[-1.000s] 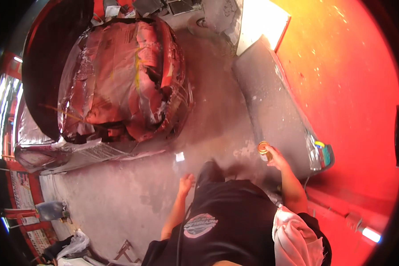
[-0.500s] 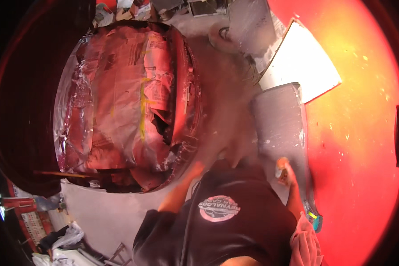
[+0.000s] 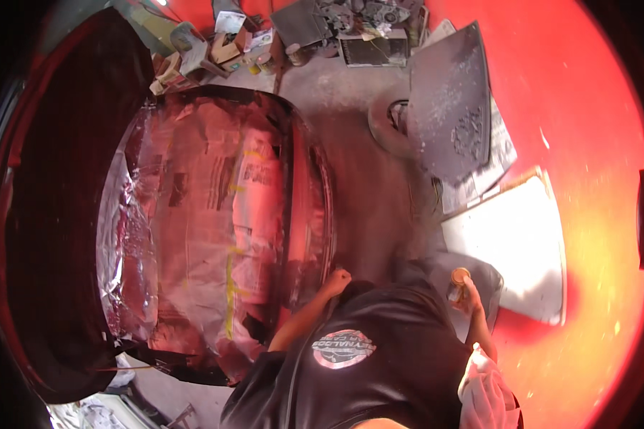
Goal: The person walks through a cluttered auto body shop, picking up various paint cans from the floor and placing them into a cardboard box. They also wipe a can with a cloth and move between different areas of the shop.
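My right hand is wrapped round a small jar with an orange-brown top, held upright over a grey panel. What is inside the jar cannot be made out. A pale cloth hangs over my right forearm. My left hand is closed in a loose fist in front of my dark shirt, with nothing visible in it. It is close to the edge of a car's open bay, which is covered with masking paper and yellow tape.
A dark raised lid rises along the car's left. Shiny plastic film lines the bay. On the right, a white panel and a dark panel lean by a red wall. Boxes and a tyre stand farther off.
My view has shifted toward the far end, bringing more of the boxes and leaning panels into sight. My right hand still holds the jar; my left hand stays near my body.
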### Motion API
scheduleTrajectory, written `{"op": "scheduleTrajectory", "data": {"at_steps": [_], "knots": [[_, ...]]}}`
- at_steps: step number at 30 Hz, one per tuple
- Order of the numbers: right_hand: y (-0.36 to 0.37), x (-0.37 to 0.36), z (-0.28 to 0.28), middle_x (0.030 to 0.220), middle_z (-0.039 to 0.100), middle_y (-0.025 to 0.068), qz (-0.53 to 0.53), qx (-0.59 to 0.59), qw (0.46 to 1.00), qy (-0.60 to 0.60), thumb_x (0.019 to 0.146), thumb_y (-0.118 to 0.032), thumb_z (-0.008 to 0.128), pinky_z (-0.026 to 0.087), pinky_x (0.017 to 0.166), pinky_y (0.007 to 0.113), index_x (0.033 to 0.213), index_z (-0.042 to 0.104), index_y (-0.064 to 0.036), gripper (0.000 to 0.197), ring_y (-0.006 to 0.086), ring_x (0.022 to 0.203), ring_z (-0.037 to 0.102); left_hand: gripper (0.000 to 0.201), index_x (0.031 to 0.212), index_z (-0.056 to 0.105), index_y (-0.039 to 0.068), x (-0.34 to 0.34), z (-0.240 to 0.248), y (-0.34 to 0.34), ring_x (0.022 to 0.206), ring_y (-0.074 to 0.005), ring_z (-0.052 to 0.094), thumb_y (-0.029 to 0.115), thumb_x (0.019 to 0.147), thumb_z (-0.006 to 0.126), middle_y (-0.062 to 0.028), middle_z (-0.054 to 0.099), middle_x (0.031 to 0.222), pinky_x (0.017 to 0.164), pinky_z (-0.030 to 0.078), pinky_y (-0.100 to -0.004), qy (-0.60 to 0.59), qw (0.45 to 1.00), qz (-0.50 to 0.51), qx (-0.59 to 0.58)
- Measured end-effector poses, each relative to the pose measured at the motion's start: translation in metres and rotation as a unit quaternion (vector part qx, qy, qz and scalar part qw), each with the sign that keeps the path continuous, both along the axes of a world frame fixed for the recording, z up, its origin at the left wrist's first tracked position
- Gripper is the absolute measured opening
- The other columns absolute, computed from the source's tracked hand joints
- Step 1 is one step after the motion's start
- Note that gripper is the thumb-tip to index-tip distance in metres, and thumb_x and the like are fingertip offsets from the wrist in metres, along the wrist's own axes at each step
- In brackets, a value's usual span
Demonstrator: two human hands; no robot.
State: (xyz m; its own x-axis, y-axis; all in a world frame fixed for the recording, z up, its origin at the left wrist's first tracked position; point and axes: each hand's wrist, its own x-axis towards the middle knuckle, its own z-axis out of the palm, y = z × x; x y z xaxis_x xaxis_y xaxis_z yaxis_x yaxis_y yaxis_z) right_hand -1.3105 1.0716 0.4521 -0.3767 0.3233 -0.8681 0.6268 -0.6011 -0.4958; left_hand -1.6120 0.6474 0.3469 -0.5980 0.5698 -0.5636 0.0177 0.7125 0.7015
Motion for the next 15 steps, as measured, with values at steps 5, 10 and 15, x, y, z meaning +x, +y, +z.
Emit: {"op": "scheduleTrajectory", "data": {"at_steps": [5, 10, 15], "knots": [[0.123, -0.169, 0.022, 0.129, 0.058, 0.0164, 0.084, 0.046, 0.995, 0.021, 0.079, -0.075, 0.064, 0.054, 0.066, 0.038, 0.152, 0.038, -0.0214, 0.094, 0.0275, 0.079, 0.064, 0.029, 0.11, 0.072, 0.005, -0.086, 0.035, 0.074, 0.105, -0.0341, 0.07, 0.026, 0.091, 0.067, -0.018, 0.074, 0.107, 0.091, 0.054, -0.0429, 0.053, 0.992, 0.117, 0.017], [0.183, -0.353, 0.04, 0.116, 0.064, 0.0101, 0.085, 0.041, 0.993, 0.068, 0.083, -0.067, 0.068, 0.055, 0.074, 0.039, 0.143, 0.048, -0.0179, 0.08, 0.0245, 0.086, 0.066, 0.03, 0.112, 0.072, 0.006, -0.176, 0.028, 0.134, 0.105, -0.037, 0.069, 0.028, 0.092, 0.067, -0.0191, 0.073, 0.108, 0.092, 0.054, -0.0448, 0.088, 0.983, 0.163, -0.011], [0.22, -0.49, 0.023, 0.115, 0.065, 0.011, 0.126, 0.017, 0.989, 0.07, 0.086, -0.067, 0.064, 0.053, 0.077, 0.04, 0.141, 0.049, -0.0182, 0.075, 0.0254, 0.09, 0.066, 0.031, 0.113, 0.071, 0.004, -0.325, 0.034, 0.204, 0.106, -0.0375, 0.069, 0.027, 0.092, 0.066, -0.0203, 0.072, 0.109, 0.092, 0.054, -0.0443, 0.117, 0.974, 0.195, 0.008]]}}
